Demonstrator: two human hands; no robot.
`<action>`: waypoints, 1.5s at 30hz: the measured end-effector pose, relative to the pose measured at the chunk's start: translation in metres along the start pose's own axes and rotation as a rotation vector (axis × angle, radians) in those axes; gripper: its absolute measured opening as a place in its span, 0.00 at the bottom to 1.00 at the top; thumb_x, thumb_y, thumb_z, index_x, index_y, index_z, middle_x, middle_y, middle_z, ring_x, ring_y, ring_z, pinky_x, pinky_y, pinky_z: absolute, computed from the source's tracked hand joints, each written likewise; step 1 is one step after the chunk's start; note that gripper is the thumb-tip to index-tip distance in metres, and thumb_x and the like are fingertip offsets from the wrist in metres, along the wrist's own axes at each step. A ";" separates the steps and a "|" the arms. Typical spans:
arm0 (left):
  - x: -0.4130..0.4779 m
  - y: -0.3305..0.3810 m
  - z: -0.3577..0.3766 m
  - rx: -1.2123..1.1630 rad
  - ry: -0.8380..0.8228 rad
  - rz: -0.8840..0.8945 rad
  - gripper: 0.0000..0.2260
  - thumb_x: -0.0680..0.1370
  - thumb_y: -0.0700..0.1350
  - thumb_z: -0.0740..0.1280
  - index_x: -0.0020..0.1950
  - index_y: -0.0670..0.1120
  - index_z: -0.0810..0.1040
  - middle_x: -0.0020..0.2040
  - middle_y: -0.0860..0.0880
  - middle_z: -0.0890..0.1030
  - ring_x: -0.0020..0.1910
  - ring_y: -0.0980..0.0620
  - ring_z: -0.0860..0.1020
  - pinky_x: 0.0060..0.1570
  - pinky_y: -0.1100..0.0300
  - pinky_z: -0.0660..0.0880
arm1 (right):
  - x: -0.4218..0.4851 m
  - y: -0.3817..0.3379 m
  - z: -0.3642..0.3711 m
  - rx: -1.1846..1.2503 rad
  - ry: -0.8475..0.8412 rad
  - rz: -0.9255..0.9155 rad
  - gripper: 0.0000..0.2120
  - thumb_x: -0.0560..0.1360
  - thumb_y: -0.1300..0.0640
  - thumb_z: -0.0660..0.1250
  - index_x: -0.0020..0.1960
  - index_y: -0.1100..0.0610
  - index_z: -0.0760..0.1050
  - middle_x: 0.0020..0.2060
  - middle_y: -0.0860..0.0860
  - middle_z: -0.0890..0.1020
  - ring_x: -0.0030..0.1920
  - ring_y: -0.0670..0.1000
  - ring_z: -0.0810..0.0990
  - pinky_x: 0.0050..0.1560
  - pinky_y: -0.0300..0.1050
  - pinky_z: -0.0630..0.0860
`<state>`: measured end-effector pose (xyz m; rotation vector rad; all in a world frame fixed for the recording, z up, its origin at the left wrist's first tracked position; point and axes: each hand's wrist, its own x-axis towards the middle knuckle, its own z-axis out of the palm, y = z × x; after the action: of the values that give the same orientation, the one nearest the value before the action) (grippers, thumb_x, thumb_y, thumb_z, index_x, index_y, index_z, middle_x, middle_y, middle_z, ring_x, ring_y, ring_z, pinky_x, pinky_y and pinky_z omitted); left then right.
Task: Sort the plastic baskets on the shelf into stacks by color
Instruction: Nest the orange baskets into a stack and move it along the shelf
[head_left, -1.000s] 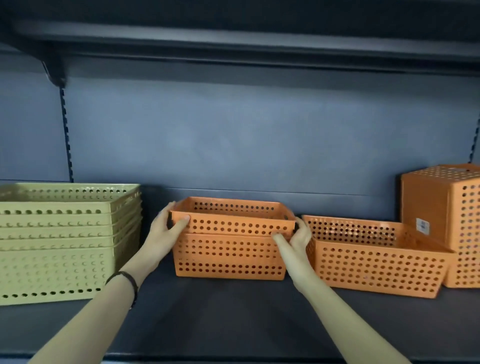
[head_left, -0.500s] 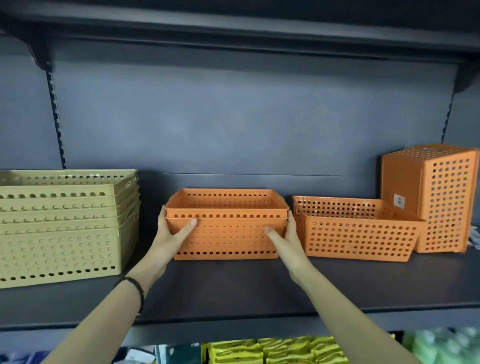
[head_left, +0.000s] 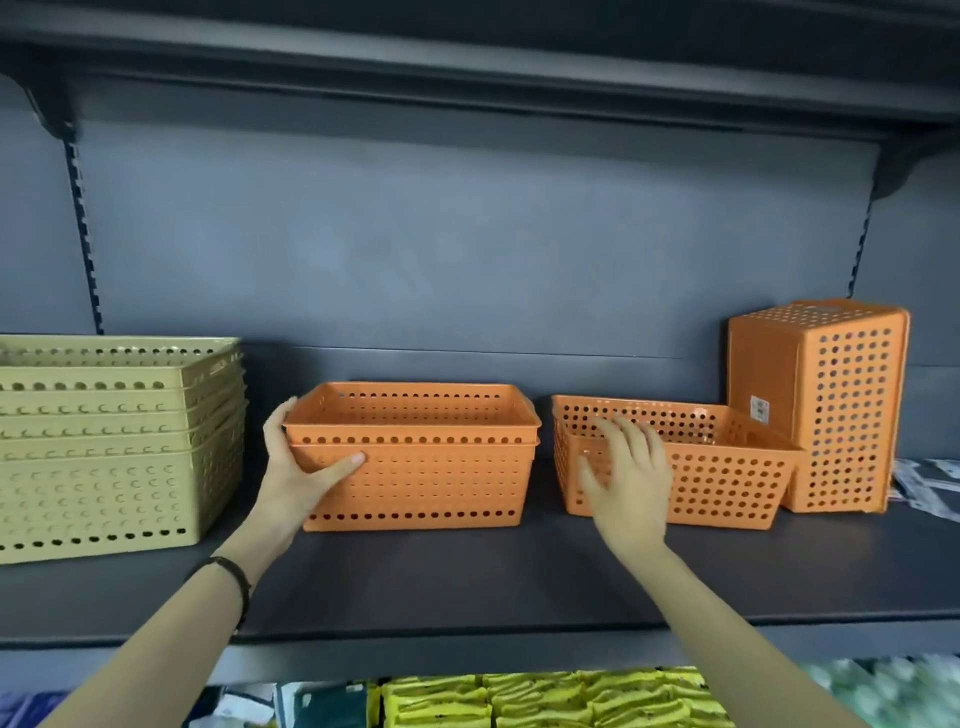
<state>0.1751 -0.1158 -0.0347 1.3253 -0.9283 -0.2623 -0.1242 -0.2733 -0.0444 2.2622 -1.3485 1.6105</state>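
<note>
A stack of two nested orange baskets (head_left: 431, 467) stands mid-shelf. My left hand (head_left: 298, 467) grips its left end, thumb across the front wall. My right hand (head_left: 626, 478) hovers with fingers spread, blurred, in front of a tilted single orange basket (head_left: 727, 467) to the right; it holds nothing. That basket leans against another orange basket (head_left: 836, 405) standing on its end at the far right. A stack of several olive-green baskets (head_left: 114, 447) fills the left of the shelf.
The dark shelf board (head_left: 467, 582) has bare room in front of the baskets. A shelf above (head_left: 467, 67) caps the space. Yellow packaged goods (head_left: 545, 696) lie on the shelf below. Some packets (head_left: 930, 483) lie at the far right edge.
My right hand has let go of the orange stack's right end and moved right, in front of the tilted basket. My left hand stays on the stack. The view has pulled back.
</note>
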 end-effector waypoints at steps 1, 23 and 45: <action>-0.001 0.000 0.002 0.021 0.011 0.011 0.40 0.68 0.39 0.76 0.68 0.61 0.55 0.64 0.50 0.68 0.63 0.50 0.70 0.63 0.45 0.71 | 0.004 0.010 0.000 -0.073 -0.056 0.018 0.22 0.74 0.54 0.71 0.67 0.53 0.74 0.68 0.53 0.75 0.73 0.59 0.64 0.69 0.64 0.61; -0.017 0.008 -0.011 0.016 0.058 0.028 0.33 0.70 0.38 0.75 0.59 0.68 0.62 0.65 0.47 0.71 0.62 0.50 0.71 0.59 0.50 0.72 | 0.066 -0.019 -0.008 0.214 0.144 -0.029 0.11 0.73 0.58 0.72 0.55 0.57 0.80 0.55 0.54 0.81 0.71 0.60 0.68 0.73 0.68 0.48; 0.012 0.093 0.046 0.195 -0.041 0.292 0.54 0.68 0.40 0.77 0.78 0.50 0.37 0.57 0.65 0.70 0.51 0.69 0.75 0.49 0.77 0.69 | 0.043 -0.198 0.017 0.467 0.019 -0.294 0.12 0.76 0.52 0.67 0.59 0.51 0.78 0.59 0.48 0.80 0.74 0.53 0.64 0.76 0.63 0.44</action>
<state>0.1201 -0.1307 0.0529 1.3445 -1.1915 0.0280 0.0241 -0.1853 0.0640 2.5197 -0.6328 1.9819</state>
